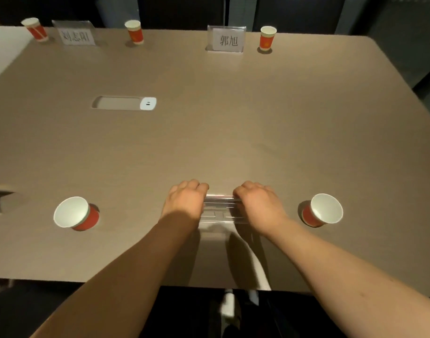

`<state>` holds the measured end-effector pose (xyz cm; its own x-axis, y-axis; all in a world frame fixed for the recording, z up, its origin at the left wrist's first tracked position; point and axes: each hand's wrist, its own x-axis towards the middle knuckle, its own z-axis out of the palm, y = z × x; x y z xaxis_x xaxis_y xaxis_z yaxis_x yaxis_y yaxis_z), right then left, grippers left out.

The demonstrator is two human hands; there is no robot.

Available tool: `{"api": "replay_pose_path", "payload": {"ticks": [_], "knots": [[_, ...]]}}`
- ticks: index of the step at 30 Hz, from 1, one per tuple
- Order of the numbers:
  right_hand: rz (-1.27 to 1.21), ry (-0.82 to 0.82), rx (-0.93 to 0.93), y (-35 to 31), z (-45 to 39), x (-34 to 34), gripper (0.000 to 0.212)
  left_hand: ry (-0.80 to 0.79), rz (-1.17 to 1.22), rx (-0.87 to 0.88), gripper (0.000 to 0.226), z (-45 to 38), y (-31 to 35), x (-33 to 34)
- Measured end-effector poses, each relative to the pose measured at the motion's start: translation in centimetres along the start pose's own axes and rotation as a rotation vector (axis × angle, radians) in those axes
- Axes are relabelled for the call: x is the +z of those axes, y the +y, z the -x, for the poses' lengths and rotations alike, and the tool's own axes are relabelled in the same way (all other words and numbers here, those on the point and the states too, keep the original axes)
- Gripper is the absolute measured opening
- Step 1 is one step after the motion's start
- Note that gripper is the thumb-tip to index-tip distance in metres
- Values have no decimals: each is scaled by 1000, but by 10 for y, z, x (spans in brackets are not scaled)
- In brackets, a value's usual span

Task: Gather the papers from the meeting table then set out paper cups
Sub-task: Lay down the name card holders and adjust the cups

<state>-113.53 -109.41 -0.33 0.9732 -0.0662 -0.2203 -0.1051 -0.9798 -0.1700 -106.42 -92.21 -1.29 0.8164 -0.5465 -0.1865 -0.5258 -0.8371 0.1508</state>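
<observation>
Near the table's edge, both hands (184, 200) (257, 203) grip a clear nameplate holder (220, 208).

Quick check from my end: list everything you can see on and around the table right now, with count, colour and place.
Paper cups: five, red with white rims; three along the far edge, two near the front, left and right of the hands.
Name stands: two, clear with white cards; far edge, left and centre-right.
Clear stand: one, transparent; front centre, held at both ends.
Cable hatch: one, white tab; centre-left of the table.
Table: one, tan.
Papers: none visible on the table.
Left hand: grips the clear stand's left end.
Right hand: grips its right end.
</observation>
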Motion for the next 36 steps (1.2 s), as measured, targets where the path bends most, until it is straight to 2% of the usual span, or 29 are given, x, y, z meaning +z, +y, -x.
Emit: {"api": "replay_pose_path", "payload": {"ticks": [4, 8, 10, 15, 18, 23, 25, 28, 32, 34, 36], "knots": [[47, 44, -36, -49, 0, -7, 43, 107, 17, 60, 31, 29, -55, -16], [37, 57, -96, -132, -9, -1, 41, 144, -4, -48, 31, 64, -150, -32], [15, 22, -99, -171, -12, 6, 40, 118, -22, -119, 41, 78, -192, -35], [-1, -14, -55, -250, -21, 25, 49, -20, 20, -247, 86, 102, -268, -35], [-25, -38, 5, -276, -19, 29, 46, -96, 85, -241, 95, 108, -284, -29], [-50, -69, 61, -288, -19, 36, 51, -102, 160, -213, 83, 94, -291, -11], [-75, -77, 76, -286, -19, 38, 48, -64, 170, -139, 72, 86, -289, -4], [-102, -99, 107, -280, -17, 41, 47, -63, 233, 38, 71, 72, -284, 5], [-152, -88, 140, -275, -28, 45, 52, -125, 268, 82, 73, 57, -281, 4], [-202, -76, 118, -280, -41, 46, 62, -124, 238, 77, 82, 56, -282, 3], [-233, -61, 75, -289, -55, 46, 75, -130, 232, 60, 102, 58, -283, 1]]}}
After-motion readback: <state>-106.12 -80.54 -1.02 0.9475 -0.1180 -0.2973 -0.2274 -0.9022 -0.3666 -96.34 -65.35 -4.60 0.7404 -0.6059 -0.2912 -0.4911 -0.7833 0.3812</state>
